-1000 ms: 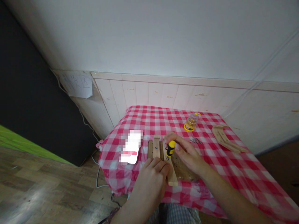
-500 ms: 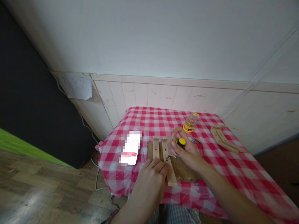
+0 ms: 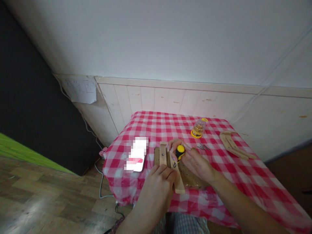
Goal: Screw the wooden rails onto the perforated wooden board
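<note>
My right hand point(image 3: 192, 159) is closed around a short yellow-and-black screwdriver point(image 3: 180, 151), held upright over a wooden slat point(image 3: 179, 183). That slat and a second slat point(image 3: 163, 153) lie on a perforated wooden board point(image 3: 188, 177) near the front edge of the table with the red-and-white checked cloth point(image 3: 243, 175). My left hand point(image 3: 159, 182) rests with fingers bent on the near ends of the slats, pressing them down. The screwdriver's tip is hidden behind my fingers.
A blurred white phone-like object point(image 3: 136, 154) lies left of the board. A clear bit case with yellow base point(image 3: 198, 127) stands behind, a few dark screws point(image 3: 203, 147) beside it. Curved wooden pieces point(image 3: 232, 145) lie at the right. The wall stands just behind the table.
My right hand swung the screwdriver off to the right, then brought it back left over the slat. The left hand stayed on the slats.
</note>
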The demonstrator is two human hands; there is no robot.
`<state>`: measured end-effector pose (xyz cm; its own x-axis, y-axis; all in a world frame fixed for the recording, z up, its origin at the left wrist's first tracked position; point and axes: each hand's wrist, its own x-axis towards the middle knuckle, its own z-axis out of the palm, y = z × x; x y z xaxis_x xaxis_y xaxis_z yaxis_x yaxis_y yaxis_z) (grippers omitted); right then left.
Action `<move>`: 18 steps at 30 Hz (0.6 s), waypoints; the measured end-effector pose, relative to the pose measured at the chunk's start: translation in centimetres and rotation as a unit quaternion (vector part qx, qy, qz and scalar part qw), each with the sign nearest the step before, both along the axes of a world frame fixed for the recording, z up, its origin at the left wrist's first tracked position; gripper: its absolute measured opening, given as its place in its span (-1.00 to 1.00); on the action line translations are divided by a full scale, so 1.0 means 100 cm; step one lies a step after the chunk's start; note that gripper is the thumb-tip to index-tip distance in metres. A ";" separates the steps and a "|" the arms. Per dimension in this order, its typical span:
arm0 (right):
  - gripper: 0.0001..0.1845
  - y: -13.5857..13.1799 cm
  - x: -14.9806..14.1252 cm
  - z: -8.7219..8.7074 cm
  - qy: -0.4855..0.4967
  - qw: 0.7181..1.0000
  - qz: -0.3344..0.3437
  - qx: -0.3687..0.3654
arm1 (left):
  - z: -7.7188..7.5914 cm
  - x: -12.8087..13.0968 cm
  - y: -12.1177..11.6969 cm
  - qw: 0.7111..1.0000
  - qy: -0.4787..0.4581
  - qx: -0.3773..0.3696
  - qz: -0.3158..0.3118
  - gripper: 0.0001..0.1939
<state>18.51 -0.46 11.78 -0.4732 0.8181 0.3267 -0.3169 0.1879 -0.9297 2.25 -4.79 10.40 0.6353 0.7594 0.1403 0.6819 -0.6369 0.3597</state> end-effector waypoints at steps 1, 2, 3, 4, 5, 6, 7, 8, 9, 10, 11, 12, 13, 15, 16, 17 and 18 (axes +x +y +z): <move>-0.59 0.000 0.000 0.000 -0.011 1.000 0.002 0.005 | 0.000 0.000 0.000 1.000 0.002 -0.003 -0.001 -0.74; -0.59 0.000 0.001 0.001 -0.029 0.999 0.001 0.013 | 0.001 0.000 0.000 1.000 0.002 -0.004 -0.001 -0.74; -0.59 0.000 0.001 0.002 -0.052 0.998 -0.002 0.025 | 0.001 0.000 0.000 1.000 0.002 -0.004 -0.002 -0.75; -0.61 -0.001 0.002 0.004 -0.076 0.996 -0.007 0.040 | 0.001 0.000 0.000 1.000 0.002 -0.002 -0.003 -0.76; -0.64 -0.001 0.003 0.006 -0.095 0.994 -0.013 0.057 | 0.001 0.000 0.001 1.000 0.002 0.001 -0.003 -0.77; -0.67 -0.001 0.003 0.009 -0.108 0.991 -0.020 0.076 | 0.001 -0.001 0.001 1.000 0.001 0.005 -0.002 -0.78; -0.69 -0.002 0.003 0.010 -0.114 0.989 -0.030 0.091 | 0.001 -0.001 0.001 1.000 0.002 0.007 -0.001 -0.79; -0.70 -0.001 0.004 0.011 -0.114 0.987 -0.038 0.102 | 0.000 -0.001 0.001 1.000 0.002 0.008 0.000 -0.80; -0.71 0.000 0.004 0.011 -0.110 0.987 -0.046 0.107 | 0.000 -0.001 0.002 1.000 0.002 0.008 0.000 -0.80; -0.72 0.001 0.005 0.010 -0.099 0.988 -0.053 0.106 | 0.000 -0.001 0.002 1.000 0.001 0.006 -0.001 -0.79; -0.75 0.002 0.005 0.008 -0.083 0.990 -0.060 0.101 | 0.000 -0.001 0.002 1.000 -0.002 0.005 -0.003 -0.78; -0.78 0.004 0.006 0.006 -0.064 0.992 -0.066 0.091 | 0.000 -0.001 0.002 1.000 -0.006 0.004 -0.006 -0.78; -0.81 0.006 0.007 0.003 -0.043 0.993 -0.072 0.080 | -0.001 -0.001 0.002 1.000 -0.008 0.005 -0.007 -0.77; -0.82 0.008 0.008 -0.001 -0.013 0.995 -0.081 0.065 | -0.001 -0.002 0.002 1.000 -0.011 0.007 -0.009 -0.75; -0.82 0.007 0.009 -0.002 -0.009 0.995 -0.080 0.060 | -0.002 -0.002 0.002 1.000 -0.010 0.008 -0.009 -0.75; -0.81 0.007 0.009 -0.003 -0.013 0.995 -0.077 0.055 | -0.002 -0.002 0.002 1.000 -0.009 0.009 -0.008 -0.76; -0.81 0.006 0.008 -0.003 -0.019 0.996 -0.073 0.053 | -0.002 -0.002 0.002 1.000 -0.008 0.010 -0.008 -0.76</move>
